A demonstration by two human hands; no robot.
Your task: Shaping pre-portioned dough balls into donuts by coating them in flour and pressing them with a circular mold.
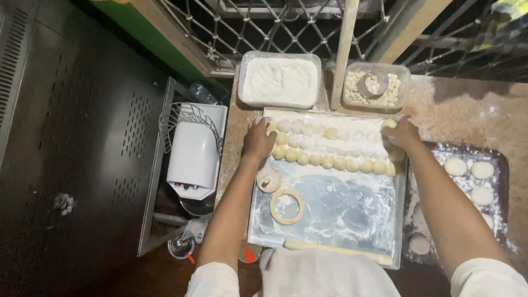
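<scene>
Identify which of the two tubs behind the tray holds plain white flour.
The larger left tub, filled with smooth white flour; the smaller right tub holds small pale lumps and a metal ring.

Bare forearms, short white sleeves, white apron at the waist

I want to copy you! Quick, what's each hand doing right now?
Left hand: fingers curled over the dough balls at the tray's left end; holding one or not cannot be told.
Right hand: fingers closed on a dough ball.
</scene>
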